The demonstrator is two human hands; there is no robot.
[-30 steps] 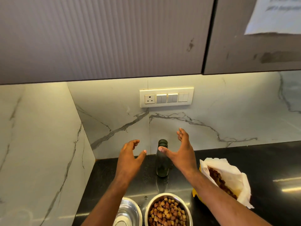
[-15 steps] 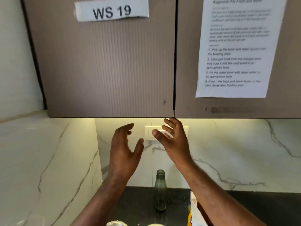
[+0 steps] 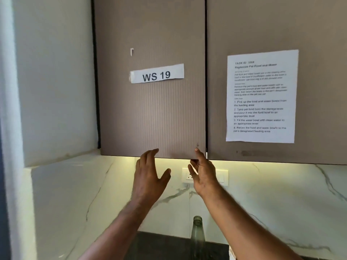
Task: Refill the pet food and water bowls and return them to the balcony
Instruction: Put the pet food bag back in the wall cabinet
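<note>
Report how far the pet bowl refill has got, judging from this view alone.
Done: nothing can be confirmed; neither bowl shows in this view. In hand: both hands reach the bottom edge of the closed cabinet door labelled WS 19; the right hand curls its fingers on the lower corner, the left hand is open just below the edge. Left: a glass bottle stands uncapped on the counter below; the bowls still have to go back to the balcony.

Setting: a home kitchen fitted out as a numbered workstation. Ribbed brown wall cupboard (image 3: 150, 113) carries a taped label "WS 19" (image 3: 157, 73); right of it, the neighbouring door holds a printed task sheet (image 3: 262, 96). Below the cupboard: lit white marble backsplash (image 3: 262, 194), socket plate (image 3: 188, 175), dark countertop (image 3: 159, 246).
</note>
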